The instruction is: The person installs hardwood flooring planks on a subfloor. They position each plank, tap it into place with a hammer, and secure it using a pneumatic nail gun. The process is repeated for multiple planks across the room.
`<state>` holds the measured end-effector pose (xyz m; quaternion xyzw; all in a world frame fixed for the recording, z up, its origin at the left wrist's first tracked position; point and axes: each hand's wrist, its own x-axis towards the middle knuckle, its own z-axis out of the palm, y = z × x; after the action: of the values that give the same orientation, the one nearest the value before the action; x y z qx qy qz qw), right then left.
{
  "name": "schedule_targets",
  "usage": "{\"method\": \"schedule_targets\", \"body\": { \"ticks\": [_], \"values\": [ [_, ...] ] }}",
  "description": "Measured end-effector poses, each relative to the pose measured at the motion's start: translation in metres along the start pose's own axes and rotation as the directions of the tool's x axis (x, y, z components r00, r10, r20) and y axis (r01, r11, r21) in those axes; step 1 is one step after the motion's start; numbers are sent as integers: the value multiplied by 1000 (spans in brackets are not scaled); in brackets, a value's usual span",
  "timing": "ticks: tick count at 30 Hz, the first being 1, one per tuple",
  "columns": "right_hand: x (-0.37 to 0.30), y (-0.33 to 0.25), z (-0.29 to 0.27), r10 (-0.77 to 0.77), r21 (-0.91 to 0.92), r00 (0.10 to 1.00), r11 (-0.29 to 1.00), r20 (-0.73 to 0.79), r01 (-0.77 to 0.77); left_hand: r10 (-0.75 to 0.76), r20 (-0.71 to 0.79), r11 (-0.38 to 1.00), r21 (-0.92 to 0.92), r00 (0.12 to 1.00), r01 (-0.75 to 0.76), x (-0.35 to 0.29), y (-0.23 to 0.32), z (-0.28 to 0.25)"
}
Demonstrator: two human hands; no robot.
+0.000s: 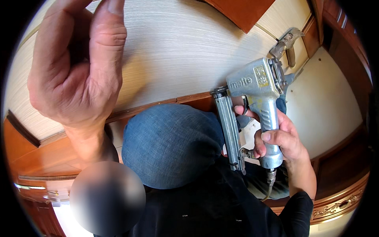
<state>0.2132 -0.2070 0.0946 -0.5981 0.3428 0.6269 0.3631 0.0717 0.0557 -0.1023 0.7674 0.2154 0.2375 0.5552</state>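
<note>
In my right hand (pixel 286 136) is a silver pneumatic nail gun (pixel 252 79), gripped round its handle, with the forefinger at the trigger. Its long magazine slants down on the left of the handle, and an air hose (pixel 269 191) joins the handle's lower end. My left hand (pixel 79 67) is raised close to the camera at the upper left. Thumb and bent finger stand apart, with nothing visible between them; the other fingertips are cut off by the upper edge. Below the nail gun's nose lies the brown edge of a pale wood-grain panel (pixel 166 51).
My blue-jeaned knee (pixel 169 146) is bent between my hands. A reddish-brown board (pixel 246 14) juts in from the top. Upper right, a worn metal tool (pixel 287 43) with curved ends rests on the panel. Right of it is a whitish panel (pixel 327 106); carved moulding (pixel 339 205) runs lower right.
</note>
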Motion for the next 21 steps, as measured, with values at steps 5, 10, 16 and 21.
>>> {"method": "schedule_targets", "body": {
  "ticks": [5,10,16,21],
  "values": [
    [4,-5,-3,53,71,999,996,8,-54,148,-23,988,47,989,-147,6,-13,1],
    [-1,2,-11,42,-7,999,999,-19,-42,50,83,994,92,995,-58,6,-15,-18],
    [-5,-3,-48,48,-21,997,999,-66,-50,43,114,995,85,993,-52,8,-23,-23],
    [-5,10,-71,16,-55,999,998,-38,-18,30,49,962,270,998,-42,1,-23,-20]
  ]
}}
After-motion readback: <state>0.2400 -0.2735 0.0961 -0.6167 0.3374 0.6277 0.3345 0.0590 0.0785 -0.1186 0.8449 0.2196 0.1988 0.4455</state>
